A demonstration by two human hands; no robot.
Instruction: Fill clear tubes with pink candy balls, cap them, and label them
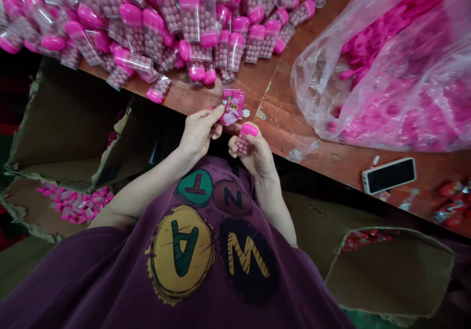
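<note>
My left hand pinches a small pink printed label between thumb and fingers at the table's front edge; it may be several in a stack. In my right hand is a small clear bottle with a glossy pink cap, filled with pale pink balls. The fingers wrap round its lower part, and the cap points up toward the table. Both hands are close together, just in front of the table edge. Beyond them lies a large heap of similar capped bottles.
A clear plastic bag of pink plastic pieces fills the table's right side. Nearer are a phone and red wrapped items. Below left, an open cardboard box stands by a pile of pink pieces; another box is below right.
</note>
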